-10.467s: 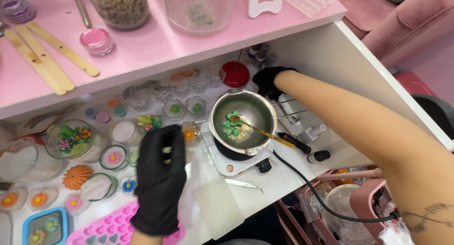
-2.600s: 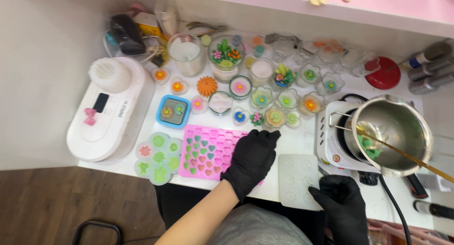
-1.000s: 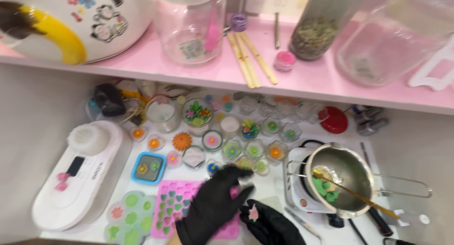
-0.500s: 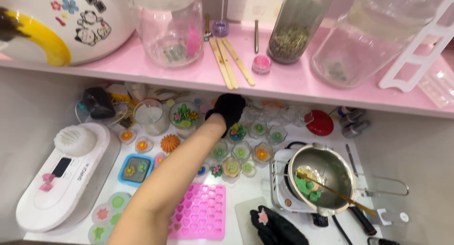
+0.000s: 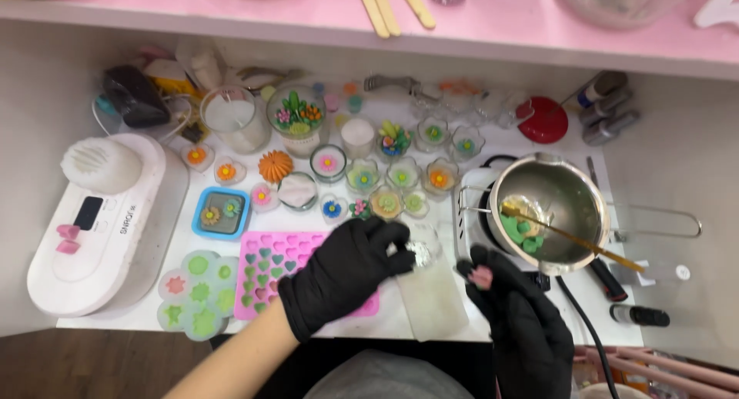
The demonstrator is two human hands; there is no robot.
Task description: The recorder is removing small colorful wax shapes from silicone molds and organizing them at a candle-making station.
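My left hand (image 5: 344, 274), in a black glove, grips a small clear glass cup (image 5: 420, 252) just above a frosted white mould (image 5: 433, 305) at the table's front. My right hand (image 5: 517, 322), also gloved in black, pinches a small pink wax flower (image 5: 481, 277) at its fingertips, a short way right of the cup. Under my left hand lies a pink heart mould (image 5: 279, 254).
A steel pot (image 5: 579, 191) with green wax pieces (image 5: 516, 231) and a gold spoon (image 5: 593, 245) sits on a white hot plate (image 5: 469, 214). Several flower candles (image 5: 400, 176) fill the middle. Also here: a white machine (image 5: 100, 214), a green flower mould (image 5: 192, 291) and a pink shelf (image 5: 493, 22).
My left hand has drawn back from the cups at the rear and now holds a small glass cup near the front. My right hand has risen with the pink flower. The view tilted down.
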